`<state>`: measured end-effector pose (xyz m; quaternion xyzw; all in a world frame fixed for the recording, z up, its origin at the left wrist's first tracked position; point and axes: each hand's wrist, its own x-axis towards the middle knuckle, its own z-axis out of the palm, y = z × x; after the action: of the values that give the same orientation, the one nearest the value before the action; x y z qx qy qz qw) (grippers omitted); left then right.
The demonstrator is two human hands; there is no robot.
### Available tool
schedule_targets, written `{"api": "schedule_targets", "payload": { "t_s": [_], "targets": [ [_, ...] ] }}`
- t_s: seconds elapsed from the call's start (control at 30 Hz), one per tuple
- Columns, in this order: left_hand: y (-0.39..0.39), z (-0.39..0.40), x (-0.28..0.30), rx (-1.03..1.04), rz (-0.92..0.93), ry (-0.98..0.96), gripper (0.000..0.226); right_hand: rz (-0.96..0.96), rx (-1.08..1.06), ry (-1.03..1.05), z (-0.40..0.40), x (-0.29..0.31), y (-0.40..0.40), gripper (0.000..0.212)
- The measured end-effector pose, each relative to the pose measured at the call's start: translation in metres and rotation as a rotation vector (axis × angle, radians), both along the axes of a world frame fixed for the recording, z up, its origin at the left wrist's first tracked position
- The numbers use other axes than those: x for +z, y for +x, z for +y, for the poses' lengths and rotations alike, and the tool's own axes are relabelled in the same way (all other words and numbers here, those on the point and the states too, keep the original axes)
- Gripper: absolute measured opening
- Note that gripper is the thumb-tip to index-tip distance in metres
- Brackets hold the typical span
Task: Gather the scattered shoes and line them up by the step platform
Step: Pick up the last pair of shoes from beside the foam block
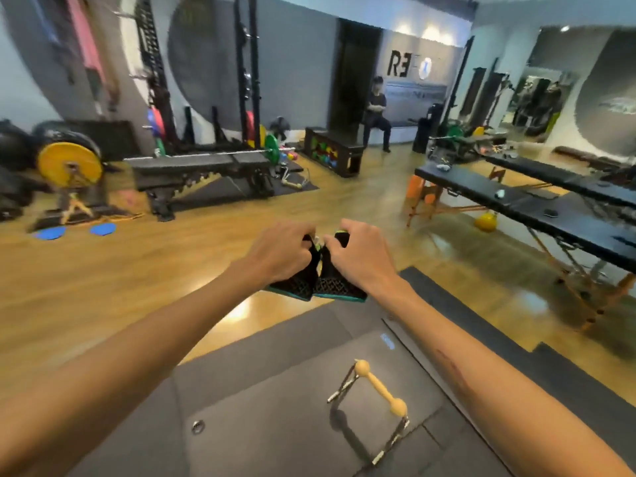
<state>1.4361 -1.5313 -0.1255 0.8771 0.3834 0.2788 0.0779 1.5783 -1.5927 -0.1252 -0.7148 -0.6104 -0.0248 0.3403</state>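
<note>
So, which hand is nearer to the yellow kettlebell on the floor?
Right. The right hand holds a shoe between the kettlebell and the left hand, which grips the other shoe farther away.

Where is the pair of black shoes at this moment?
In the head view, centre frame, the black shoes are held in the air, one in the left hand, one in the right hand, above the grey mat's far edge.

Two black mesh shoes (318,282), teal soles, side by side, held aloft
</note>
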Motion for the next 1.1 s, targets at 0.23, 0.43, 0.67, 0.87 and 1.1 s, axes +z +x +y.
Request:
{"api": "schedule_targets", "payload": {
  "t_s": [0.23, 0.43, 0.67, 0.87, 1.1],
  "targets": [
    [-0.150, 0.033, 0.004, 0.354, -0.049, -0.150, 0.013, -0.092, 0.433, -0.045, 0.088, 0.006, -0.128, 0.032],
    [-0.272, 0.038, -0.001, 0.621, -0.028, -0.123, 0.014, -0.142, 0.721, -0.127, 0.134, 0.000, -0.262, 0.031],
    [-0.443, 0.063, -0.018, 0.752, -0.058, -0.173, 0.012, -0.214, 0.892, -0.241, 0.192, -0.009, -0.438, 0.035],
    [-0.594, 0.101, -0.022, 0.835, -0.009, -0.231, 0.009, -0.203, 0.996, -0.302, 0.242, -0.011, -0.589, 0.039],
    [-0.714, 0.171, -0.029, 0.902, 0.011, -0.283, 0.006, -0.310, 1.164, -0.485, 0.327, -0.016, -0.711, 0.021]
  ]
}}
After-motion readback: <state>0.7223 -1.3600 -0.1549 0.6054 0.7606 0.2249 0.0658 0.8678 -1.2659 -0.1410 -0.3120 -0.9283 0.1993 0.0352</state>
